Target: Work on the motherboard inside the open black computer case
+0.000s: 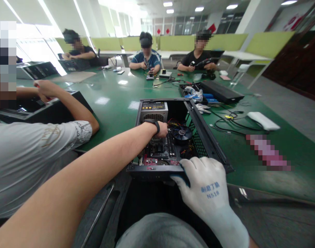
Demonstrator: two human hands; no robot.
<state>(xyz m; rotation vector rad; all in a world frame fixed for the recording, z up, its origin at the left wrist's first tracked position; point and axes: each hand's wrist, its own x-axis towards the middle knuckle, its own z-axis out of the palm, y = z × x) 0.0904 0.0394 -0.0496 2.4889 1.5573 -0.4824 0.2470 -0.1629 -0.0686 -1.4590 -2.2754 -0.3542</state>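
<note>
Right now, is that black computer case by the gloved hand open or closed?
Open. The black computer case has no cover on its upward side, so the fan, power supply and circuit board show inside.

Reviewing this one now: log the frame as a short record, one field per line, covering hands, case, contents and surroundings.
Left hand: bare, inside the open computer case; anything it holds is hidden
Right hand: white-gloved, gripping the case's near edge
Case contents: power supply, motherboard, cooling fan
Work surface: green table
Right of case: white block-shaped object
Beyond case: blue-and-white gloves
Other people: a person at left; three people across the table
</note>
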